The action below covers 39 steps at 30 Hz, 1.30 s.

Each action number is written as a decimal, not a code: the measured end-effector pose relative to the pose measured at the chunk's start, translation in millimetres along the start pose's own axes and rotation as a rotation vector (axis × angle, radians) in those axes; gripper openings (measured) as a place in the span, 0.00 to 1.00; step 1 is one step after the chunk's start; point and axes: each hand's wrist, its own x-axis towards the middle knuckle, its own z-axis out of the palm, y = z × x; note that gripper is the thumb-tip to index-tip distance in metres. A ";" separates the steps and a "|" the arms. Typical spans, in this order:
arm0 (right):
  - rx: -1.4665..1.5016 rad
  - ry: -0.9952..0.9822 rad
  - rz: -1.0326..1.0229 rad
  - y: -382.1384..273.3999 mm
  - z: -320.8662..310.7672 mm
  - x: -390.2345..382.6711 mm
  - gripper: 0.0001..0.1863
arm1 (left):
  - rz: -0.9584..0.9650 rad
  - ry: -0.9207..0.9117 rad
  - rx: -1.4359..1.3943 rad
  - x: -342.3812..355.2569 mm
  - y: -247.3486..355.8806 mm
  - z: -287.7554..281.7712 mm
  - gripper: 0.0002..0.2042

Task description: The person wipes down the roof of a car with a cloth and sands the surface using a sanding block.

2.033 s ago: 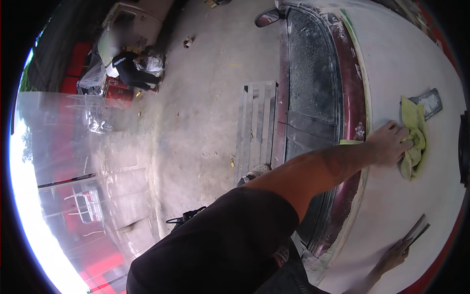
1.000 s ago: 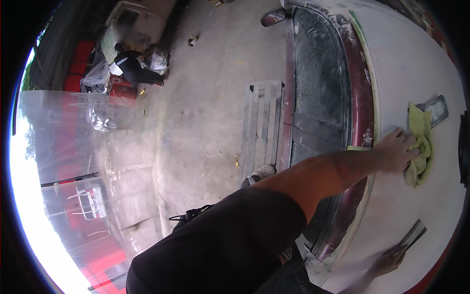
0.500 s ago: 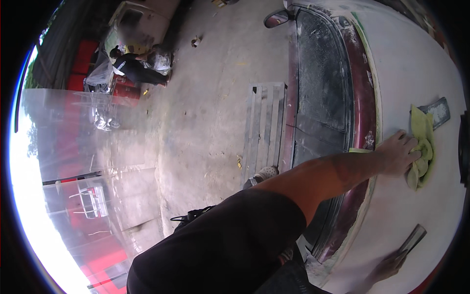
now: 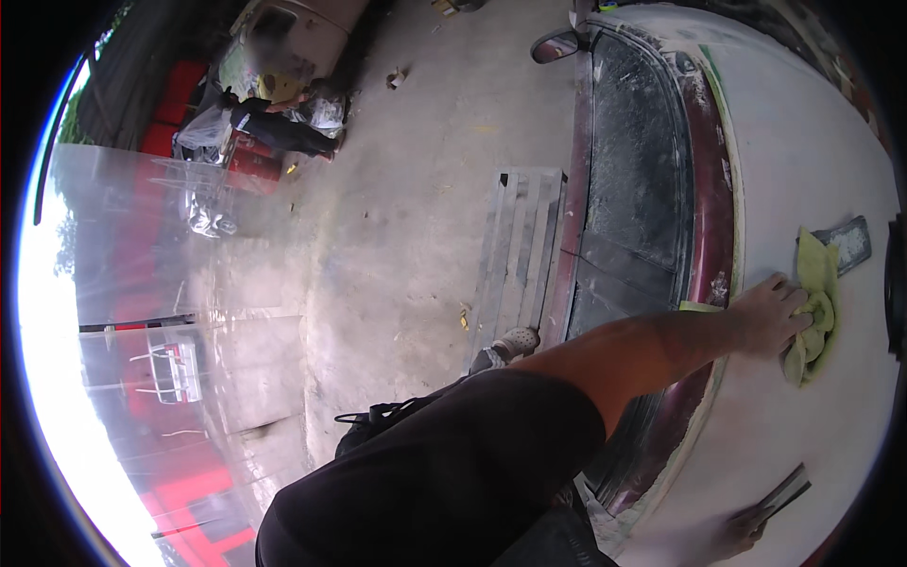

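My left arm crosses from the lower middle to the white, matte car roof (image 4: 784,170) on the right. My left hand (image 4: 767,317) grips the edge of a crumpled yellow-green cloth (image 4: 818,274), fingers bent. Just beyond the cloth lies a dusty grey rectangular pad (image 4: 853,246). Low at the right, my right hand (image 4: 742,529) holds a long flat dark tool (image 4: 786,489) on or just over the roof, its fingers partly in shadow.
A maroon door frame, dusty window (image 4: 631,161) and mirror (image 4: 553,45) border the roof. My shoe (image 4: 518,342) rests on a slatted metal platform (image 4: 529,236). Across the concrete floor (image 4: 397,217), a co-worker (image 4: 283,132) bends beside a vehicle, plastic-covered items and red drums (image 4: 253,165).
The view has shifted, carrying most things rightward and downward. My left hand stays on the cloth. My right hand and tool sit lower along the roof. The co-worker's arm and head have shifted slightly.
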 end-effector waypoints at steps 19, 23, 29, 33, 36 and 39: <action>0.265 0.148 -0.312 -57.9 -58.3 -80.9 0.24 | -0.006 -0.045 -0.016 1.2 4.0 -5.3 0.19; 0.065 -0.001 -0.063 54.1 10.6 38.1 0.26 | 0.004 -0.045 -0.015 0.3 6.1 -13.3 0.20; 0.117 0.008 0.000 26.2 13.6 39.2 0.24 | 0.017 -0.006 -0.006 -1.6 -3.0 -9.0 0.20; 0.232 0.110 -0.300 -70.3 -66.3 -107.7 0.24 | 0.026 -0.026 -0.045 -1.0 6.0 -0.2 0.20; 0.190 0.087 -0.341 -15.7 -41.1 -83.0 0.28 | 0.018 -0.046 -0.019 -3.4 3.6 -11.6 0.21; 0.076 0.029 -0.010 62.5 2.0 39.2 0.24 | 0.039 -0.013 -0.038 0.5 10.4 -10.6 0.22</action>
